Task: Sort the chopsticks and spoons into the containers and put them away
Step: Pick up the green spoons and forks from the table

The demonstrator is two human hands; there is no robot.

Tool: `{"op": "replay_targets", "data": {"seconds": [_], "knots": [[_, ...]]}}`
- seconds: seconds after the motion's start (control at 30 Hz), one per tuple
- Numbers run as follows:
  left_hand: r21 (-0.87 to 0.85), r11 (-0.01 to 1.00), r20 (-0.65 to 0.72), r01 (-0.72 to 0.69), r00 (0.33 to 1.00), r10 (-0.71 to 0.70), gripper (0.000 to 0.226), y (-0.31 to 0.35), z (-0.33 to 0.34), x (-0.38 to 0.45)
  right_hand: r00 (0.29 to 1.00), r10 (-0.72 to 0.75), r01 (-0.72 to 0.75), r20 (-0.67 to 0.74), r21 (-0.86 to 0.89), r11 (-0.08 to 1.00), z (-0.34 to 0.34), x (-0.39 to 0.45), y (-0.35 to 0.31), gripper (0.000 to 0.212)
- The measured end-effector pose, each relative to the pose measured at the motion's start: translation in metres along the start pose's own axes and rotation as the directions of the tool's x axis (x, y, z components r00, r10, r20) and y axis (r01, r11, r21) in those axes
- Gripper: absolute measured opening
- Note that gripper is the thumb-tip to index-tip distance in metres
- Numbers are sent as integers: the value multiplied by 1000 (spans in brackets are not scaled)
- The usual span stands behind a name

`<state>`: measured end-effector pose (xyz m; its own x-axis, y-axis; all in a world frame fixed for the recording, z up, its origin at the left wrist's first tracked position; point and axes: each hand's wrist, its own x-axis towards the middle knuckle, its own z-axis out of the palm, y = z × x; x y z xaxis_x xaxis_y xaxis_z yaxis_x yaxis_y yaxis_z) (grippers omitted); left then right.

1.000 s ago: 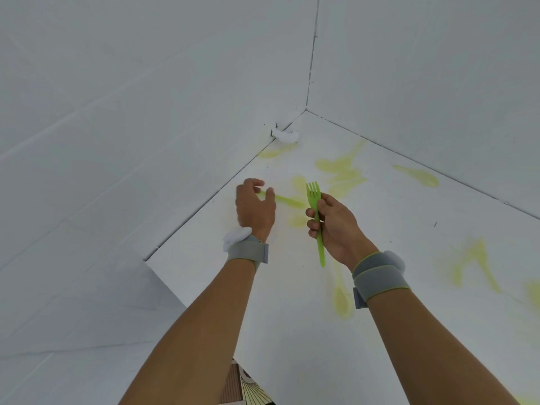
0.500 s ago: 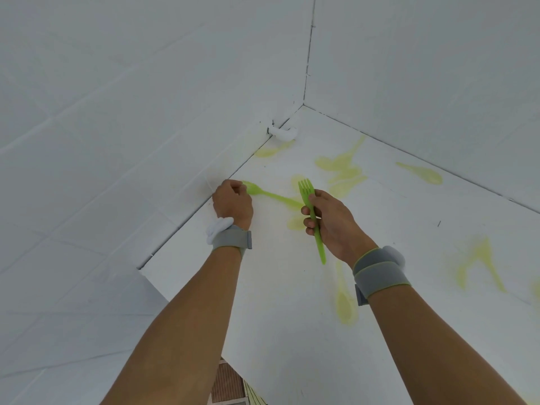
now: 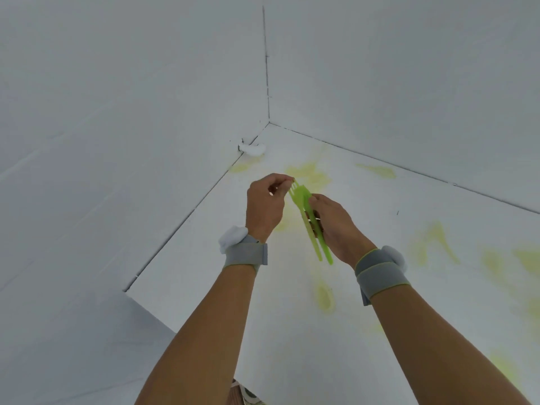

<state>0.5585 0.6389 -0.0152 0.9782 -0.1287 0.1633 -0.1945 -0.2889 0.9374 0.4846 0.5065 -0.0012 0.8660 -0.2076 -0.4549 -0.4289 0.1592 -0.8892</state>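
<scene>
Right hand (image 3: pixel 336 226) grips two green forks (image 3: pixel 309 223) by their handles, above the stained white table (image 3: pixel 438 317). Left hand (image 3: pixel 264 206) pinches their tines. Misaligned handles could let one fork slip loose when the left hand releases.

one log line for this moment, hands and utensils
left hand: pinches fork head | right hand: grips two green forks by handles | forks: side by side, held above white surface | containers: not in view
</scene>
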Motion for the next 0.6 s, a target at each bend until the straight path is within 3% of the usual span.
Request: {"op": "replay_targets", "data": {"seconds": [0.37,0.6], "knots": [[-124,992,-26,9,1000,-13,9,26,86,-45,994,-63,68,-92,47,997,-56,-39,5,22],[-161,986,91,32,996,-18,10,46,120,-66,975,-62,89,-212,122,988,-90,-60,13,25]]}}
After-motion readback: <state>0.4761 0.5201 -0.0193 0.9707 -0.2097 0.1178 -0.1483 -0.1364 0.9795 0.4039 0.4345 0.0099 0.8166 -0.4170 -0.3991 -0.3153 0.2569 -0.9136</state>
